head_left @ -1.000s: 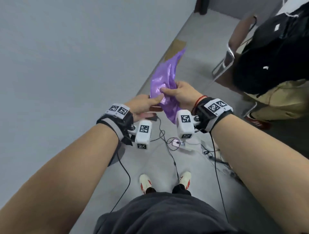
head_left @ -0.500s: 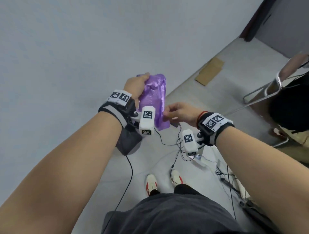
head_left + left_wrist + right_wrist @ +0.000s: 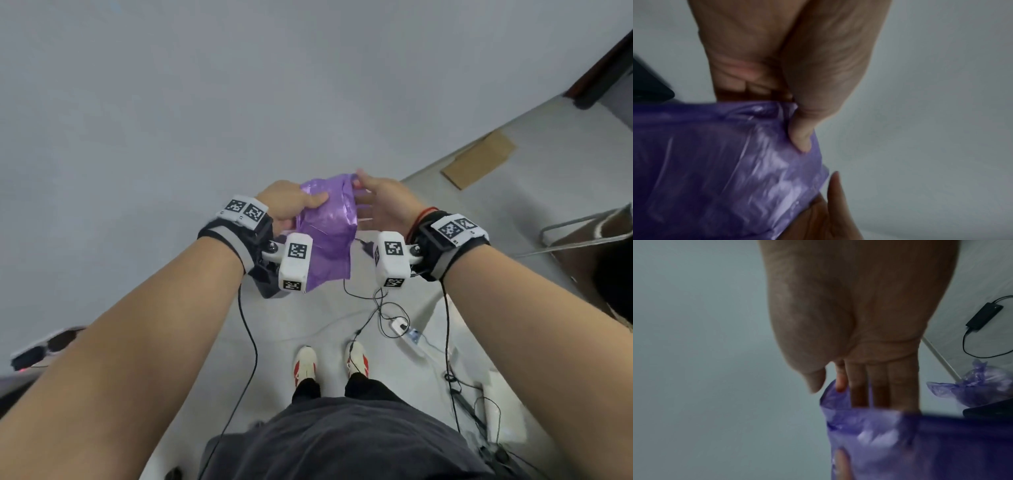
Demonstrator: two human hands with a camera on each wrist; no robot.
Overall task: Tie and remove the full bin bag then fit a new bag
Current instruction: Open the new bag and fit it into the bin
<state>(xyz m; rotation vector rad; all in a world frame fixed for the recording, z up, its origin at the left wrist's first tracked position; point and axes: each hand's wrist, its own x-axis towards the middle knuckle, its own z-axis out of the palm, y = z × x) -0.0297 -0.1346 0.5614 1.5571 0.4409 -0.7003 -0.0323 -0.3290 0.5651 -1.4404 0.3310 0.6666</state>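
A thin purple bin bag (image 3: 325,226) hangs limp between my hands at chest height, near the grey wall. My left hand (image 3: 308,202) pinches its upper left part, thumb on the front (image 3: 799,138) and fingers curled behind. My right hand (image 3: 363,195) is at the top right edge. In the right wrist view its straight fingers (image 3: 859,386) reach into the bag's mouth (image 3: 838,410) while the thumb stays outside. A second, filled purple bag (image 3: 972,386) with a bunched top lies on the floor.
The grey wall is close in front and to the left. On the floor lie cables with a white charger (image 3: 399,323), a black adapter (image 3: 984,314) and a cardboard piece (image 3: 479,164). A metal chair frame (image 3: 582,226) stands right. A dark grey object (image 3: 267,284) shows below my left wrist.
The bag passed from a two-hand grip to my left hand and rose. My right hand let go, then came up to the top edge and slid its fingers in.
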